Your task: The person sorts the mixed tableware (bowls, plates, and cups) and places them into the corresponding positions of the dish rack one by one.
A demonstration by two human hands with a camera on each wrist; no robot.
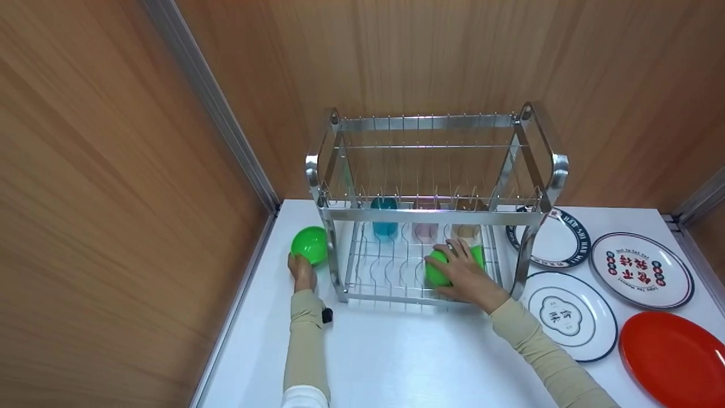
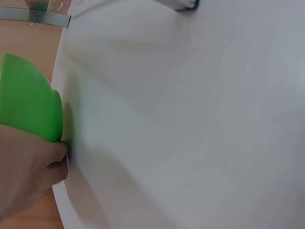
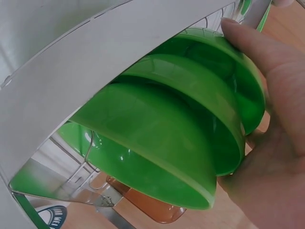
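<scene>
— How far along does the loading look?

— Partway, I'd judge. The right hand [image 1: 465,276] has its fingers curled round a nested stack of green plastic bowls [image 3: 190,124], three by the right wrist view, standing on edge on the lower tier of the two-tier steel dish rack [image 1: 436,215]. Behind them sit a blue cup [image 1: 385,222], a pink cup [image 1: 425,228] and a brownish cup [image 1: 467,226].

— And what's left?

— One more green plastic bowl [image 1: 310,245] is outside the rack, on the white worktop [image 1: 396,357] by its left leg, with the left hand [image 1: 302,273] gripping its rim. The three patterned white plates [image 1: 572,314] and the red plate [image 1: 674,354] lie flat on the worktop to the right, untouched; the upper tier is bare.
</scene>
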